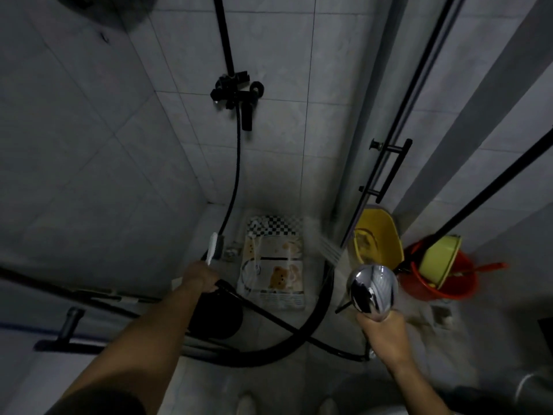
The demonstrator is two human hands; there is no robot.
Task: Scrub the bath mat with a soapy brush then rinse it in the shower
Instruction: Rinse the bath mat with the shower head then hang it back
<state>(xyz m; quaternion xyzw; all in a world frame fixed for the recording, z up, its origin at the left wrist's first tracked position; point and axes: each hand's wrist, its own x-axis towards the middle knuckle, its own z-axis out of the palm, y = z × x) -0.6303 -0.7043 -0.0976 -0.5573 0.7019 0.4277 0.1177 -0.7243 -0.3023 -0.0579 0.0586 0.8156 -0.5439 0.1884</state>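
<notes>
Aiming spray at the bath mat [273,265] on the floor, the right hand [386,327] grips the shower head [374,287] while the left hand [200,277] clutches the brush [213,248] aside.

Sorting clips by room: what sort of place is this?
A bathroom shower stall: black tap on the tiled wall, the right hand holding a spraying shower head, bath mat on the floor.

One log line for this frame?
stage: rinse | left hand: holds brush | right hand: holds shower head, spraying | bath mat: lying flat
</notes>
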